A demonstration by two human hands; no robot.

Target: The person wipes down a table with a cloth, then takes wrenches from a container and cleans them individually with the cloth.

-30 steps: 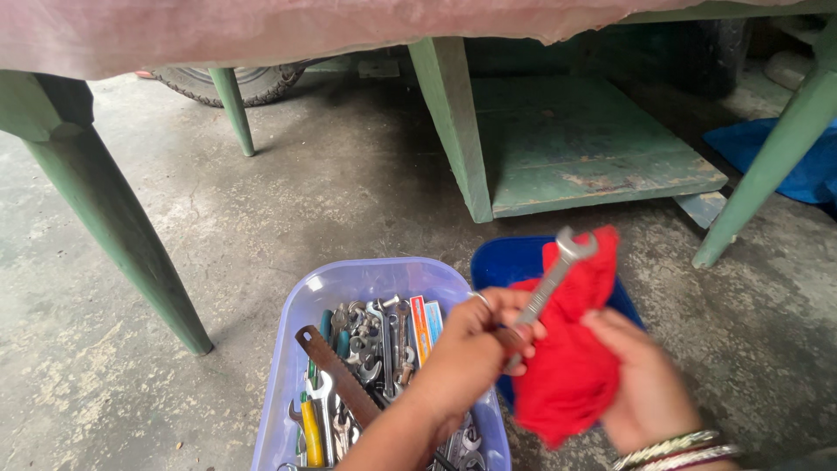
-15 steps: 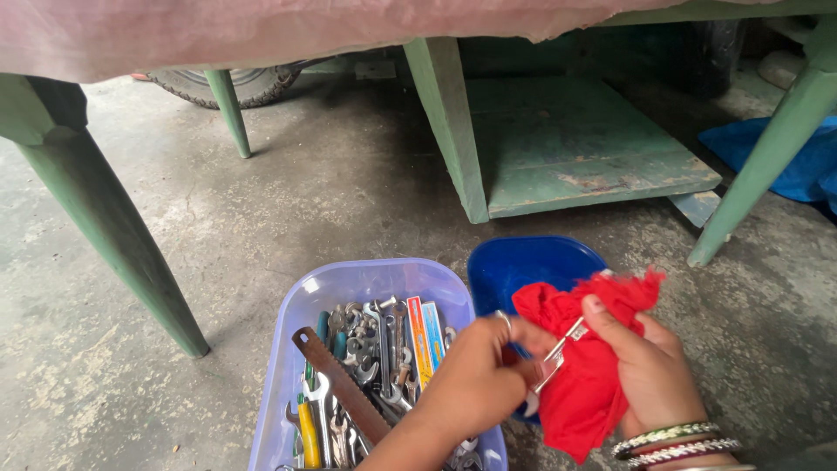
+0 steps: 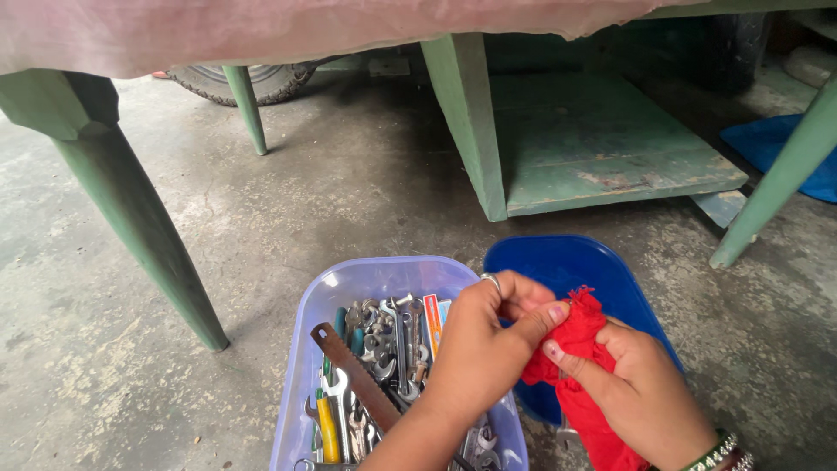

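I am holding one red cloth [image 3: 580, 349] between my two hands, just above the one blue tub [image 3: 567, 266] sitting on the concrete floor [image 3: 261, 218]. My left hand [image 3: 484, 349] is pinching the cloth's top edge with thumb and fingers closed on it, one ring showing on a finger. My right hand [image 3: 645, 397] is curling around the cloth from below, its thumb pressing into the fabric. Whether a tool is lying wrapped inside the cloth, I cannot tell. Beside the blue tub, touching it, one pale purple tub [image 3: 366, 279] is standing, crowded with many wrenches [image 3: 392, 336] and one rusty saw blade [image 3: 353, 371]. Four green desk legs [image 3: 144, 218] are rising around me.
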